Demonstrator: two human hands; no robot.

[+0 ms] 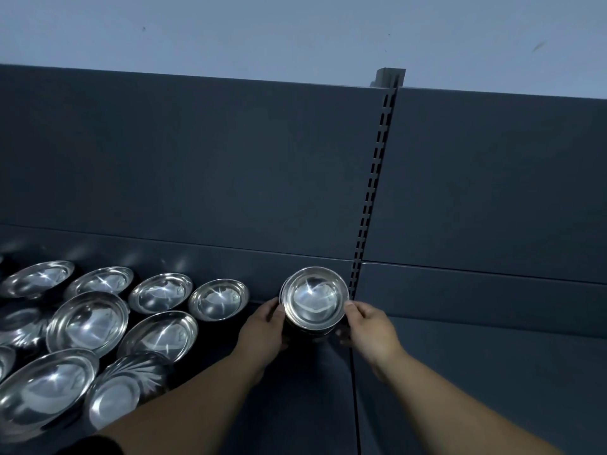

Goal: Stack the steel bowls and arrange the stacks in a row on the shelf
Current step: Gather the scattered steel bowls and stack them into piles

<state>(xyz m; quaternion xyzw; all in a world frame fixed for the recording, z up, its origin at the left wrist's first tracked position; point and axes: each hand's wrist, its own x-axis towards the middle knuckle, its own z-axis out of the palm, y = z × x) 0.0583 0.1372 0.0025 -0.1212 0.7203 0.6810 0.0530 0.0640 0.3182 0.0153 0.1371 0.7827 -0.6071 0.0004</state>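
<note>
A stack of steel bowls (313,298) stands at the back of the dark shelf (305,389), close to the slotted upright. My left hand (264,326) grips the stack's left side and my right hand (369,330) grips its right side. The lower bowls of the stack are mostly hidden between my hands. To the left, several loose steel bowls lie face up, among them one (218,298) nearest the stack, a larger one (88,321) and a fluted one (126,385) at the front.
The slotted upright (371,205) divides the dark back panel (197,165) into two bays. The shelf to the right of the upright (476,372) holds nothing in view. A pale wall rises above the panel.
</note>
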